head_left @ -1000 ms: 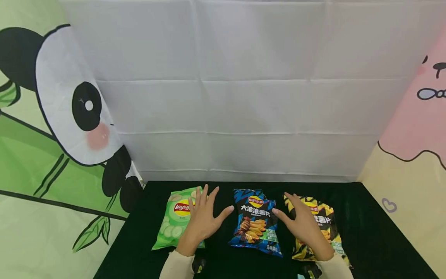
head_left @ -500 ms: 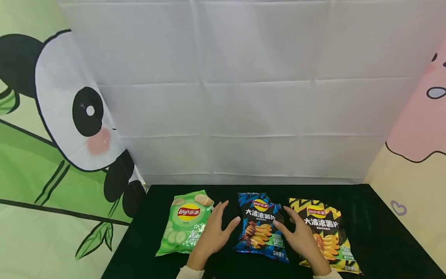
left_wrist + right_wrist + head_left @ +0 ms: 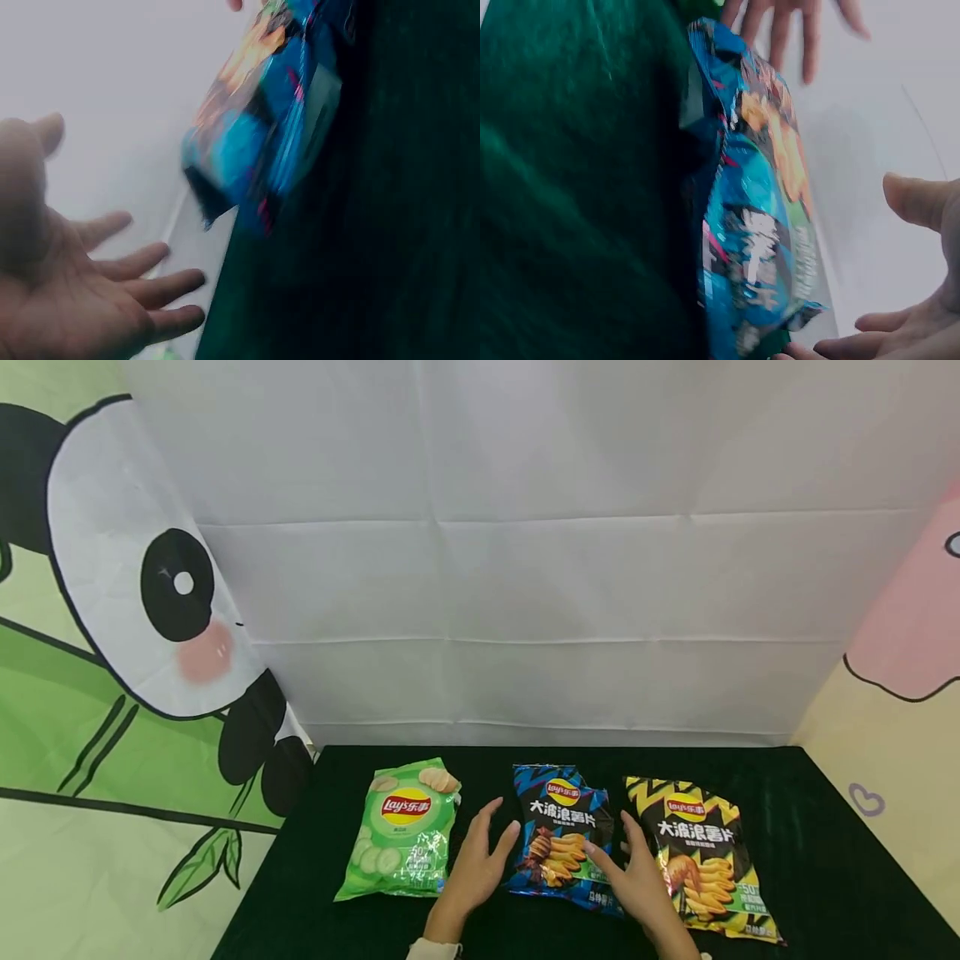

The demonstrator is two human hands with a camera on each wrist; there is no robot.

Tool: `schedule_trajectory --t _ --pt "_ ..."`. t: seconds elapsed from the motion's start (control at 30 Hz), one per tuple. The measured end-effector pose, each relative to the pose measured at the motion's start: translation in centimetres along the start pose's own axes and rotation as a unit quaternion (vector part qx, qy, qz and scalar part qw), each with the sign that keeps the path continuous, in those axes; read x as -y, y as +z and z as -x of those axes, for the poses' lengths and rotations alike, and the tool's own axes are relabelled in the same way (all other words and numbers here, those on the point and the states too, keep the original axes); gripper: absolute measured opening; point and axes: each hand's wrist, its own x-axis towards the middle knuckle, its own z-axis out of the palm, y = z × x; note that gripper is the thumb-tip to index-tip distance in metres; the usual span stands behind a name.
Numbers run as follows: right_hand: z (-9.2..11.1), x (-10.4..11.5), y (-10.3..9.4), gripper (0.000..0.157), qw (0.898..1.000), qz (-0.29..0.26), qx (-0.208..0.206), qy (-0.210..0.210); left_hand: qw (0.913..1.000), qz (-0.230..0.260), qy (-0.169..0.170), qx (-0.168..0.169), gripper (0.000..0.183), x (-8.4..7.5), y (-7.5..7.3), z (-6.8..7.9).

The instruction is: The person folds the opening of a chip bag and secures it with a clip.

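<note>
- The shiny blue foil chip bag [image 3: 564, 835] with black zigzags and a red-and-yellow logo sits flat in the middle of the black cloth-covered table [image 3: 817, 860]. It's printed with ridged golden chips and white Chinese lettering, with a small green patch near the bottom. Both wrist views catch it as a crinkly blue blur.
- The left hand [image 3: 477, 860] is just off the bag's left edge, palm turned in toward it, fingers straight and spread a bit, thumb up. It isn't gripping anything, and I can't tell if the thumb tip actually touches the foil.
- The right hand [image 3: 636, 881] mirrors it at the bag's lower right side, fingers loose and apart and nothing clamped (thumb near the bag's edge, and contact is hard to call here too). It sits in the gap between the blue bag and the next bag over.
- Count: three chip bags in a row. The pale green foil bag with cucumber slices [image 3: 401, 842] is on the left, blue in the middle, and the yellow-and-black zigzag foil bag [image 3: 699, 853] is on the right. Two hands, one on each side of the blue one.
- Behind it all is a creased white cloth backdrop [image 3: 525, 568], with a cartoon panda banner [image 3: 135, 577] on the left.
</note>
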Motion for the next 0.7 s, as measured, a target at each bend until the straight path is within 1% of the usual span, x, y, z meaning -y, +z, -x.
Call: schedule_trajectory --t 0.07,0.17,0.23,0.3,0.37,0.47,0.6,0.7 --pt "0.0 -0.1 0.2 0.101 0.999 -0.028 0.010 0.019 0.9997 0.006 -0.019 0.015 0.065 0.1 0.5 -0.2" --pt "0.0 -0.2 0.6 0.104 0.996 -0.072 0.031 0.045 0.9978 0.013 -0.032 0.057 0.064 0.3 1.1 -0.4" --pt "0.0 -0.3 0.7 0.106 0.992 -0.107 0.043 0.060 0.9957 0.015 -0.037 0.084 0.065 0.5 1.4 -0.4" --pt "0.0 -0.4 0.7 0.106 0.986 -0.144 0.052 0.072 0.9938 0.017 -0.040 0.102 0.067 0.6 1.6 -0.5" --pt "0.0 -0.3 0.5 0.106 0.981 -0.171 0.054 0.074 0.9927 0.019 -0.049 0.109 0.070 0.6 1.7 -0.5" --pt "0.0 -0.3 0.4 0.107 0.976 -0.192 0.060 0.081 0.9922 0.016 -0.068 0.103 0.074 0.6 1.9 -0.4" --pt "0.0 -0.4 0.5 0.111 0.973 -0.200 0.060 0.100 0.9897 0.017 -0.090 0.110 0.079 0.4 2.1 -0.5" --pt "0.1 -0.4 0.6 0.113 0.970 -0.208 0.053 0.112 0.9872 0.027 -0.096 0.125 0.081 0.3 2.3 -0.6"
